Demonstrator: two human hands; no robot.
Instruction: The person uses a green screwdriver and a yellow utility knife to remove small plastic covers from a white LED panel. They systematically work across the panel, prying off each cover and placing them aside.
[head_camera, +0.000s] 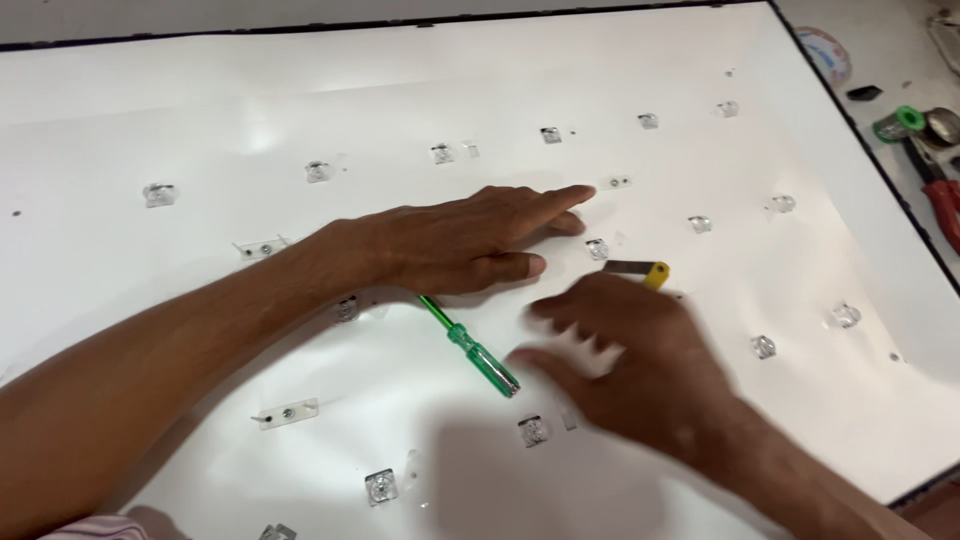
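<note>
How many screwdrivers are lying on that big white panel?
1: a green-handled screwdriver lies on the white panel, between the left hand and the blurred right hand. Its tip runs under the left hand. Other tools lie off the panel, at far right.

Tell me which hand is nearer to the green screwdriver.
Left. The left hand lies over the tip end of the screwdriver, seemingly touching it. The right hand is just right of the handle, blurred; contact unclear.
</note>
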